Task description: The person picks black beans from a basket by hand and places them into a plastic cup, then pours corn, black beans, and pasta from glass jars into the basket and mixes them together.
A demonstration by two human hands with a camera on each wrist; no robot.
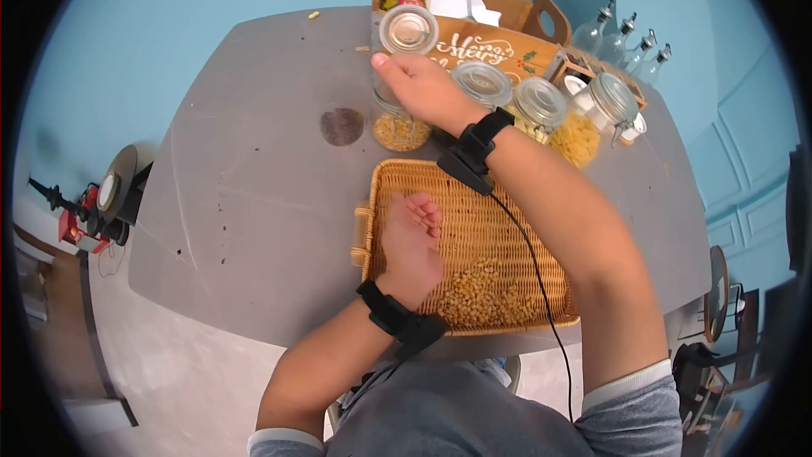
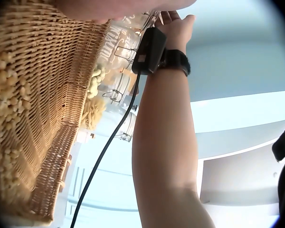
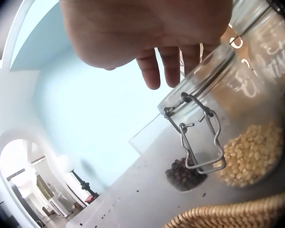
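Observation:
My right hand is over a clasped glass jar of pale yellow kernels, thumb raised; in the right wrist view, the hand's fingers extend behind the jar's glass top. Whether they touch it, I cannot tell. A metal clasp hangs at the jar's side. Over the left part of a wicker basket hovers my left hand, its fingers loosely bent with nothing visible in them. Loose kernels lie in the basket's near part. The left wrist view shows the kernels beside that hand.
Small dark pieces sit left of the kernel jar, in a clear container. Jars of pasta and other food stand behind the basket, before a wooden crate with lettering. Glass bottles are at the back right. A cable crosses the basket.

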